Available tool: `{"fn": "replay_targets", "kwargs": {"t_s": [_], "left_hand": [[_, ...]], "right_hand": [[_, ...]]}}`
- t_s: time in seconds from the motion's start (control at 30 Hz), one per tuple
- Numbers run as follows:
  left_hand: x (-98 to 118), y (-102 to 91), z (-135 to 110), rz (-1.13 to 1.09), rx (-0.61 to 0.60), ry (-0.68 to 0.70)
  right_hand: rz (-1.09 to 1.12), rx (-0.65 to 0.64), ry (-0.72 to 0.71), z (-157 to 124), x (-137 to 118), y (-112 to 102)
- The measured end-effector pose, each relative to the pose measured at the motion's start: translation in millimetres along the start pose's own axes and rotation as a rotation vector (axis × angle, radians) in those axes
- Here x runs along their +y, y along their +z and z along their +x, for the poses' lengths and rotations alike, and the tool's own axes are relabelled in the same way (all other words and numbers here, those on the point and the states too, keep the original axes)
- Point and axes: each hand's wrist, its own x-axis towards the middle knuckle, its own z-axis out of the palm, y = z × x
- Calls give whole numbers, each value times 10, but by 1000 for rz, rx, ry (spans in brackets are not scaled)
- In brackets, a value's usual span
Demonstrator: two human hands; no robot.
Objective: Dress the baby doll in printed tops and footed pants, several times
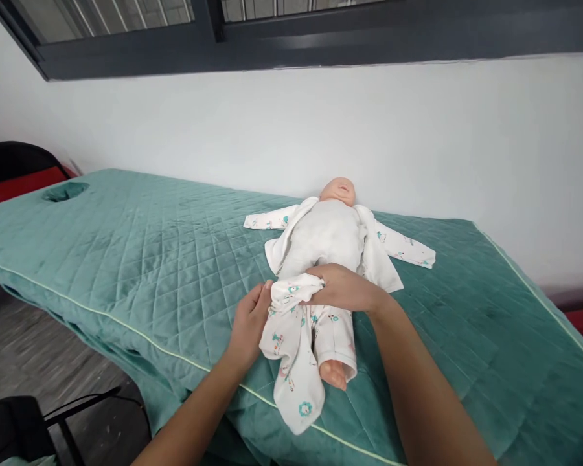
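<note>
A baby doll (339, 189) lies on its back, its head toward the wall. Its white printed jacket (381, 259) is spread open at the front, with the sleeves stretched out to both sides. White printed baby trousers (298, 382) cover the lower body. My left hand (251, 320) grips the trousers' edge at the left side. Across the doll's lap, my right hand (342, 287) is closed on bunched cloth of the same trousers. One bare foot (333, 373) pokes out of the right-hand leg opening; the other trouser leg hangs flat, its foot hidden.
The doll rests on a bed with a green quilted cover (175, 259), which has a face hole (65, 191) at its far left. Behind is a white wall (296, 129) below a dark window frame (320, 39). A black chair (17, 430) stands at lower left.
</note>
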Motion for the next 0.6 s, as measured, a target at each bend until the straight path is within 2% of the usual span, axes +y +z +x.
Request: {"fn": "replay_targets", "kwargs": {"t_s": [0.13, 0.3, 0.47, 0.6], "left_hand": [[74, 122, 390, 86, -46, 110], [163, 214, 838, 270, -99, 300], [280, 374, 1128, 370, -104, 391], [311, 474, 1287, 484, -73, 520]], "right_hand": [[92, 33, 0, -38, 45, -28], [219, 104, 81, -61, 82, -11], [227, 167, 110, -69, 78, -13], [200, 207, 132, -56, 57, -18]]}}
